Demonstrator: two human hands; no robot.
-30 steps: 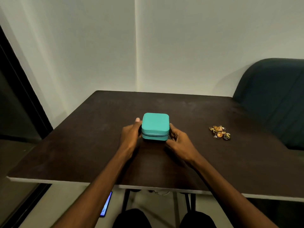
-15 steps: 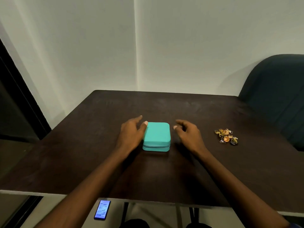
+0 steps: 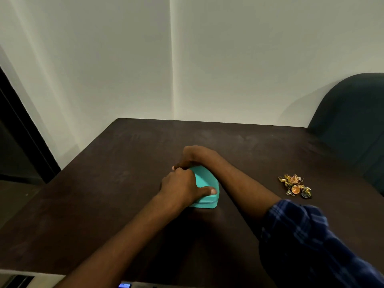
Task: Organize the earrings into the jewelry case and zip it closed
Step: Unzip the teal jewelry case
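A: From the head camera, where is the small turquoise square zip-up jewelry case (image 3: 207, 183)?

B: It lies near the middle of the dark brown wooden tabletop (image 3: 104, 204), closed, with its zip seam visible along the near edge. Both hands are on it. The left hand (image 3: 182, 187) lies over the case's left side, thumb stretched across the lid toward the near right corner, other fingers curled over the left edge, so it holds the case. The right hand (image 3: 194, 156) reaches over the far side, fingers curled down at the far left corner just beside the left hand's knuckles. Whether it pinches a zip pull there I cannot tell; the fingertips are hidden.

A: What differs from half a second ago?

B: Then the right hand hovered apart on the case's right with fingers spread, and the left hand only touched the left side. Now the right forearm crosses over the case, and a blue plaid sleeve (image 3: 301, 235) shows.

A: And the contents?

B: The case is closed, so its inside is hidden. The heap of gold-toned earrings with orange and dark stones (image 3: 295, 186) lies loose on the tabletop, well apart to the right. A dark teal chair back (image 3: 353, 121) stands beyond the right corner.
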